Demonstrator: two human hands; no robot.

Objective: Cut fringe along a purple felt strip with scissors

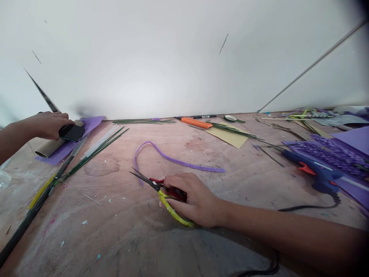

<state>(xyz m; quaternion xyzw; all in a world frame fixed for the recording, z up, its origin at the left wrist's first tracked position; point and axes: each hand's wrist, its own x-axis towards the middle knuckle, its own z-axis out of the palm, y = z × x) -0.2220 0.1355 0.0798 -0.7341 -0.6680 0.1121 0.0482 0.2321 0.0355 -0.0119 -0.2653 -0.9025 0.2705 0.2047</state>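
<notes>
My right hand (196, 202) rests on the wooden table (129, 238), fingers wrapped round the red and yellow handles of a pair of scissors (157, 188). The blades point left and stand slightly apart. Just beyond the blades lies a long purple fuzzy strip (173, 159), curved at its left end. My left hand (50, 124) reaches out at the far left and is closed over a small black object (71, 132) lying on a cardboard tube (52, 147) and a purple sheet (92, 124).
Green wire stems (95, 152) and white sticks lie left of centre. A long dark rod (34, 209) runs along the left edge. A blue glue gun (317, 173) with cord, purple foam pieces (340, 154), an orange cutter (196, 122), tape roll (230, 118) and yellow paper (229, 136) lie right.
</notes>
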